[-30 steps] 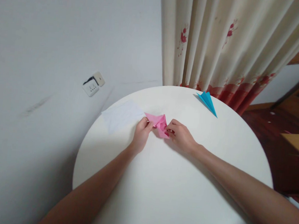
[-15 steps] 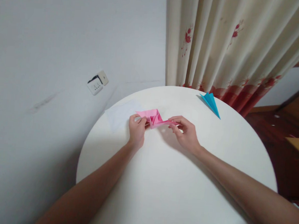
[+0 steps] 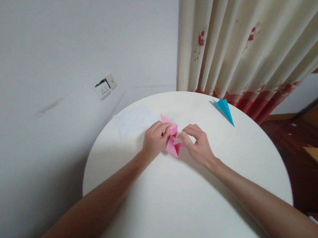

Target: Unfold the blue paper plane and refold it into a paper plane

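Grey-white wall [image 3: 58,36] fills 9 to 12 o'clock, socket plate [image 3: 105,87] on it. Floral curtain [image 3: 248,49] at 1 o'clock; dark wood floor [image 3: 296,143] at 3. Round white table [image 3: 185,208] at centre. White sheet [image 3: 133,120] at table's 10 o'clock edge; blue paper plane [image 3: 224,109] at 1. Left hand [image 3: 154,142] and right hand [image 3: 197,146], fingers curled, pinch folded pink paper [image 3: 172,143] between them, table's 12 o'clock half.
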